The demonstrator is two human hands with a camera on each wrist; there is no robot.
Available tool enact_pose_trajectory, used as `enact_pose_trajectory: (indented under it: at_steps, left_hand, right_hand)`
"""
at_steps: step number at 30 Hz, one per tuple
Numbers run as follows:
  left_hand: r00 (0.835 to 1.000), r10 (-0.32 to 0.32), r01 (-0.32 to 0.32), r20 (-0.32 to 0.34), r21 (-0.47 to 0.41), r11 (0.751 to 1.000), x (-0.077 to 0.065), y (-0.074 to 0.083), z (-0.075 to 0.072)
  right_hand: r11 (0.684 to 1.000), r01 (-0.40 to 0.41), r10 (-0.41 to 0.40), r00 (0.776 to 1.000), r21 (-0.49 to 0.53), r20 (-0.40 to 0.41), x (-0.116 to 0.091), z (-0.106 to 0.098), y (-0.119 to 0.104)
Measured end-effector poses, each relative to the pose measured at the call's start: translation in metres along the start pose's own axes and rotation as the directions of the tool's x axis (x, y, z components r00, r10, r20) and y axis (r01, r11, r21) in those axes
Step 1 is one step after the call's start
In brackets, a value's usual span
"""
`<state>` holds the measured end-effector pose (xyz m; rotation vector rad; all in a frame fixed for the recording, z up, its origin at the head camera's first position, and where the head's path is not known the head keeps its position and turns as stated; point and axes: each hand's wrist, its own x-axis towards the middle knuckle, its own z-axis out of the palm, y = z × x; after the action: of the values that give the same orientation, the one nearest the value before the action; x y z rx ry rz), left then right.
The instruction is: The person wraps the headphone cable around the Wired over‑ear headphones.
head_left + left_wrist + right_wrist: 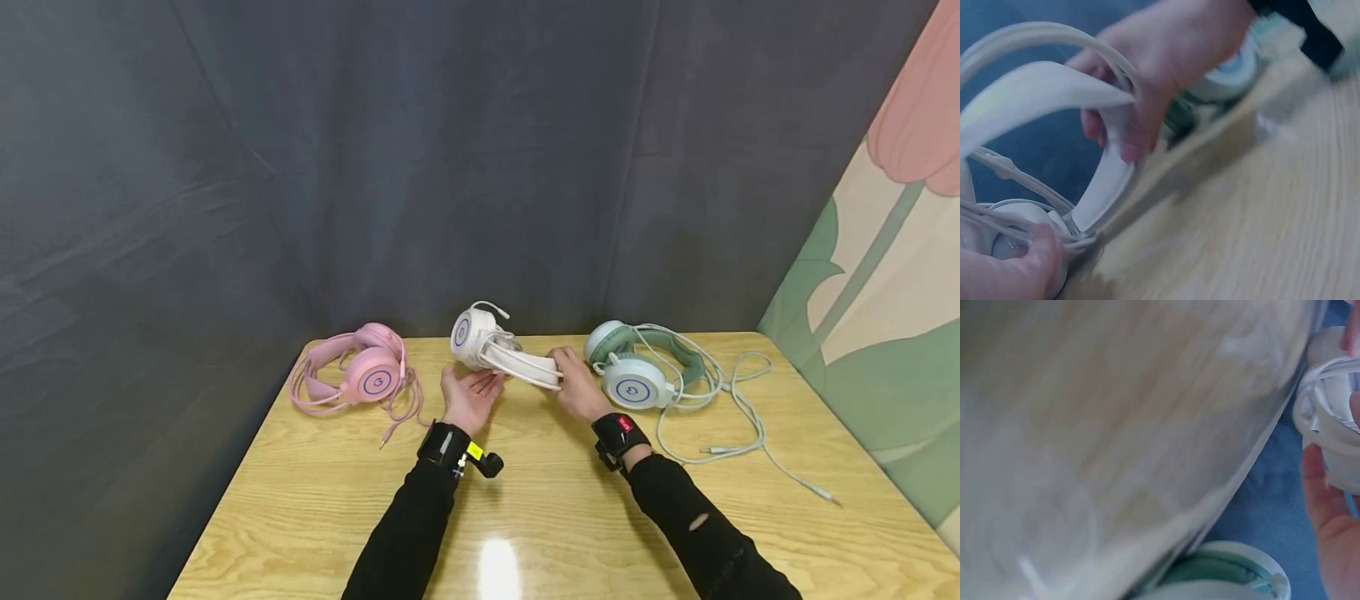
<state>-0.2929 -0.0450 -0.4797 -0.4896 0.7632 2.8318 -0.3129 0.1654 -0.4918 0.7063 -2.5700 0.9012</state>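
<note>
A white headset (pixel 517 360) with a thin microphone boom is lifted off the tabletop, its ear cups to the left. My right hand (pixel 577 385) grips its headband, thumb and fingers on either side, as the left wrist view also shows. Under the ear cups, my left hand (pixel 471 400) is turned palm up with its fingers fairly straight. Close up, that hand's fingertips (pixel 1046 240) touch the cup beside the bundled white cable (pixel 1004 219). The ear cups hide part of the left hand in the head view.
A pink headset (pixel 352 371) lies at the left with its cable beside it. On the right is a pale green headset (pixel 637 379), its cable (pixel 750 417) trailing in loops. Behind the wooden table (pixel 570 533) hangs a dark curtain (pixel 480 167).
</note>
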Motion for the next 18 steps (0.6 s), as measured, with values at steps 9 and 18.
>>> enact_pose_trajectory:
  at_steps: [9,18]
  left_hand:
    - [0.993,-0.001,0.009,0.118,-0.069,0.998,0.001,0.009,-0.011]
    - [0.931,0.355,-0.213,-0.081,0.669,0.712,-0.005,0.012,-0.011]
  right_hand:
    - [0.972,0.164,-0.139,0.979,-0.168,0.152,0.004,0.009,0.007]
    - [0.95,0.246,-0.204,0.956,-0.194,0.212,0.014,0.002,0.017]
